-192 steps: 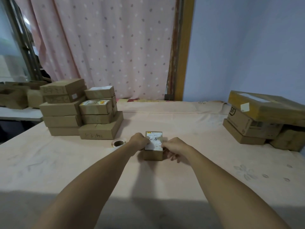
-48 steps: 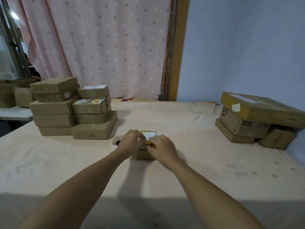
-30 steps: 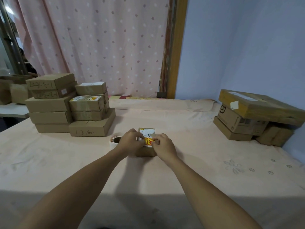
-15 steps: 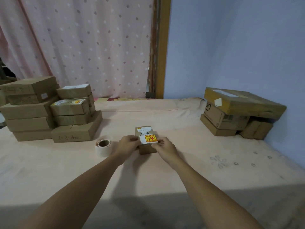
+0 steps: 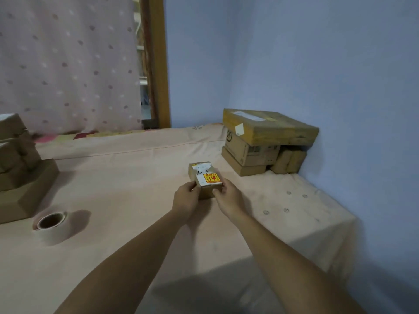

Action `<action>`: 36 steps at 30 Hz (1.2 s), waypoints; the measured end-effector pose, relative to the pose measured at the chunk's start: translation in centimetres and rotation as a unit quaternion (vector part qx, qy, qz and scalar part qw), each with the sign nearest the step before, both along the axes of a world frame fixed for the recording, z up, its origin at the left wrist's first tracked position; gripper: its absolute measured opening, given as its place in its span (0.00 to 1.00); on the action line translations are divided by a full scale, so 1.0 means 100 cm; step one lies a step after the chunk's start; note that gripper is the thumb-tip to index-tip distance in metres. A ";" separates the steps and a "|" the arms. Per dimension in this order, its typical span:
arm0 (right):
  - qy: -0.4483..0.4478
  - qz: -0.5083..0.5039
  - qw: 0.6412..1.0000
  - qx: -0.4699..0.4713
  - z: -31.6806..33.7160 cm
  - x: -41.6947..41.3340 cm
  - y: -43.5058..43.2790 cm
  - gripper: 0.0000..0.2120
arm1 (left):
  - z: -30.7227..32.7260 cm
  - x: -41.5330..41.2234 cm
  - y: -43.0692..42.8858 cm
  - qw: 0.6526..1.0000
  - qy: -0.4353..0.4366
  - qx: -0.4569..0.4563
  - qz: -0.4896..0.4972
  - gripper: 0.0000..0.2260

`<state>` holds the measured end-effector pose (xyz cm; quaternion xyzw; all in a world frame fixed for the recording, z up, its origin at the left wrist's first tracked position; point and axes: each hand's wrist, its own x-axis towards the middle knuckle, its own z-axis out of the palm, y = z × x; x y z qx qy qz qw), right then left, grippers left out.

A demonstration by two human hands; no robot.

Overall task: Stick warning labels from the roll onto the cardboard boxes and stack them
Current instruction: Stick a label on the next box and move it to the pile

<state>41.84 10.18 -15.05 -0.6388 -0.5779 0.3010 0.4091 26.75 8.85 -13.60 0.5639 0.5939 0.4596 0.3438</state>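
Small cardboard box [image 5: 205,180] mid-table on the pink cloth [image 5: 136,177], both hands gripping its near end: left hand [image 5: 186,199] with fingers curled round the left corner, right hand [image 5: 227,197] wrapped on the right corner. Red-yellow warning label [image 5: 212,178] stuck on top, next to handwritten "2-3". Label roll [image 5: 51,226] stands well left. Box stack [image 5: 20,175] at left edge, blurred; bigger pile of boxes [image 5: 265,141] against the wall, near the held box.
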 end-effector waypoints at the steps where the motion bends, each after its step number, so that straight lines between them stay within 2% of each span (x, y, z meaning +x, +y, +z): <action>1: 0.015 -0.013 1.000 -0.003 0.001 0.006 0.003 0.25 | -0.001 0.009 0.006 1.000 0.008 0.002 -0.003 0.15; 4: 0.048 -0.027 0.998 0.007 -0.020 0.025 0.036 0.21 | 0.000 0.027 0.026 1.000 0.014 0.002 -0.010 0.15; 6: 0.046 -0.036 0.998 0.012 -0.030 0.034 0.055 0.22 | 0.003 0.035 0.038 1.000 0.021 -0.003 -0.016 0.15; 9: 0.020 -0.035 0.999 0.021 -0.002 0.032 0.051 0.27 | 0.008 0.045 0.054 0.999 0.022 -0.012 -0.020 0.15; 19: 0.055 -0.033 0.998 0.003 0.009 0.040 0.073 0.28 | 0.004 0.061 0.089 1.000 0.025 -0.015 -0.012 0.17; 28: 0.072 -0.038 0.996 -0.027 0.007 0.042 0.073 0.31 | 0.009 0.063 0.083 0.999 0.012 -0.042 -0.017 0.18; 32: 0.086 -0.049 0.995 -0.021 0.017 0.040 0.061 0.26 | 0.014 0.051 0.076 0.999 0.006 -0.048 -0.004 0.18; 36: 0.032 -0.054 0.998 0.001 0.034 0.041 0.041 0.22 | 0.023 0.032 0.066 0.999 0.038 -0.038 0.006 0.20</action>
